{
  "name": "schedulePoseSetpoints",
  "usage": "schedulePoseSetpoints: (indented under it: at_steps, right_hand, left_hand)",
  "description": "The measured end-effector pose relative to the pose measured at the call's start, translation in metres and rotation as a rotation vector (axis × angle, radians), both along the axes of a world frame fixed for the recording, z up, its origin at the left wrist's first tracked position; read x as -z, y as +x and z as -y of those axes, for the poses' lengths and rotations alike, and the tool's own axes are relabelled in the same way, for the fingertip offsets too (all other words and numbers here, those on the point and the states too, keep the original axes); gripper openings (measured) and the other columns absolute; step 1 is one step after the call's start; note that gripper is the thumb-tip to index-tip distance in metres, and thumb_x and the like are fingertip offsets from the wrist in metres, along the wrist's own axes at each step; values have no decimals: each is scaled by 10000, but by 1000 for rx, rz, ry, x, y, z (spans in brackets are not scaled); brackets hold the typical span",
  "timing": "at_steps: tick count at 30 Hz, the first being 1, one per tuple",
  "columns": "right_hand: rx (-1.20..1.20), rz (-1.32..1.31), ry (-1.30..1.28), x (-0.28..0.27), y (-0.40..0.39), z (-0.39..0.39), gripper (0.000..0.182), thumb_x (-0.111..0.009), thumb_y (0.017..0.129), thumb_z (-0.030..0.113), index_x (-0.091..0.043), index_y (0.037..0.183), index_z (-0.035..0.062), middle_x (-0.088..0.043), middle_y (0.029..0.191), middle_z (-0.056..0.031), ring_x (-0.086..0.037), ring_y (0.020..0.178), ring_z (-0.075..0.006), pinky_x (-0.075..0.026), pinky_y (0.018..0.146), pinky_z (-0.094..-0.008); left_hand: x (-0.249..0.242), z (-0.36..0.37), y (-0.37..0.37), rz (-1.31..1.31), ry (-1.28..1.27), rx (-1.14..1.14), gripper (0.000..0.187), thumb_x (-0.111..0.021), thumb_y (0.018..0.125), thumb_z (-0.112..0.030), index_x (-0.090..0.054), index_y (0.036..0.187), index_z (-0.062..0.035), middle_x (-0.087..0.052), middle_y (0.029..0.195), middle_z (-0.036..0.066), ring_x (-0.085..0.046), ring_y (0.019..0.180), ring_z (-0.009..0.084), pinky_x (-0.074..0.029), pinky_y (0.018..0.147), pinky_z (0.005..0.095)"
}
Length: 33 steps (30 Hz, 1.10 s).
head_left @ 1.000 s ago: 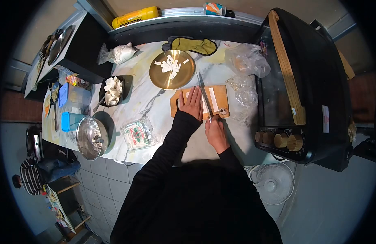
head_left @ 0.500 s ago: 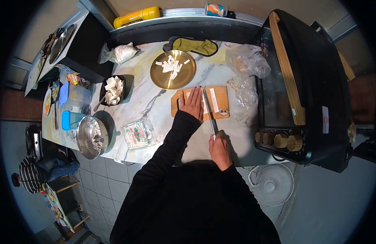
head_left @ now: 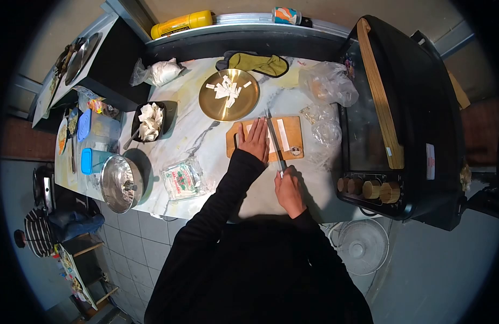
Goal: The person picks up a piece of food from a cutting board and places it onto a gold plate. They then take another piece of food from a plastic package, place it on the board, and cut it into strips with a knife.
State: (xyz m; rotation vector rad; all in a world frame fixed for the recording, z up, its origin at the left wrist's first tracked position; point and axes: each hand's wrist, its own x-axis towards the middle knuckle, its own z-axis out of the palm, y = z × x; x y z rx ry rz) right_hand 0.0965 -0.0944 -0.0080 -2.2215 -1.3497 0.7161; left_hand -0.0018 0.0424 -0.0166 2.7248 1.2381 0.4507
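Note:
On the wooden cutting board (head_left: 294, 129) my left hand (head_left: 254, 141) lies flat with its fingers stretched over pale strips, which it partly hides. My right hand (head_left: 290, 190) is wrapped round the handle of a long knife (head_left: 276, 141). The blade lies across the board, close to the right side of my left hand, with its tip past the far edge. A white strip (head_left: 283, 134) rests to the right of the blade. Behind the board, a gold plate (head_left: 210, 102) holds several small white cut pieces (head_left: 227, 89).
A black oven (head_left: 411, 119) stands at the right, beside plastic bags (head_left: 328, 83). At the left are a black bowl (head_left: 150, 121) of white pieces, a metal bowl (head_left: 117, 183) and blue-lidded containers (head_left: 98, 129). A plastic packet (head_left: 182, 180) lies near the front edge. A seated person (head_left: 41, 232) is far left.
My right hand has moved forward with the knife, whose tip now reaches beyond the board's far edge. My left hand stays almost in place.

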Motion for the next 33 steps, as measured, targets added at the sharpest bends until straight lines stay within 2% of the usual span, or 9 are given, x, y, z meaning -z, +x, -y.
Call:
schedulePoseSetpoints:
  at_steps: [10, 12, 18, 29, 30, 33]
  right_hand:
    - [-9, -3, -16, -5, 6, -29, 350, -479, 973, 287, -455, 1043, -54, -597, 832, -342, -579, 816, -521, -457, 723, -582]
    - [-5, -12, 8, -1, 5, -37, 349, -479, 973, 287, -455, 1037, -56, -599, 824, -341, -581, 811, -521, -461, 715, -579]
    - [-5, -8, 33, -2, 6, -42, 334, -486, 970, 271, -458, 1006, -60, -604, 794, -337, -588, 788, -521, -471, 685, -573]
    - [6, 30, 51, -10, -1, 13, 292, -498, 965, 229, -453, 953, -60, -599, 729, -311, -585, 730, -514, -461, 636, -573]
    - [10, -39, -20, -15, 0, 11, 304, -495, 968, 236, -447, 980, -64, -601, 768, -324, -584, 758, -515, -460, 658, -573]
    - [21, -39, 6, -10, 0, -3, 320, -492, 970, 246, -451, 1005, -70, -600, 833, -345, -582, 811, -518, -459, 693, -571]
  left_hand:
    - [6, -5, 2, 29, 11, -20, 550, -422, 936, -171, -304, 1429, 43, -323, 1503, 160, -255, 1430, 267, -136, 1152, 563]
    - [9, -6, 2, 66, 13, -18, 539, -436, 929, -192, -356, 1413, 33, -341, 1498, 154, -278, 1419, 266, -116, 1143, 588]
    - [10, -7, 3, 48, 20, -21, 554, -432, 933, -196, -331, 1426, 34, -331, 1503, 158, -274, 1422, 270, -117, 1143, 587]
    - [6, -8, 0, 46, 15, 14, 561, -408, 943, -203, -305, 1424, 66, -312, 1502, 199, -261, 1425, 293, -117, 1147, 575]
    - [6, -8, 1, 49, 15, 15, 560, -406, 944, -203, -304, 1424, 66, -310, 1503, 198, -260, 1425, 293, -117, 1147, 573]
    - [6, -9, -1, 46, 7, 28, 558, -403, 945, -205, -304, 1424, 66, -308, 1504, 197, -263, 1422, 295, -118, 1148, 571]
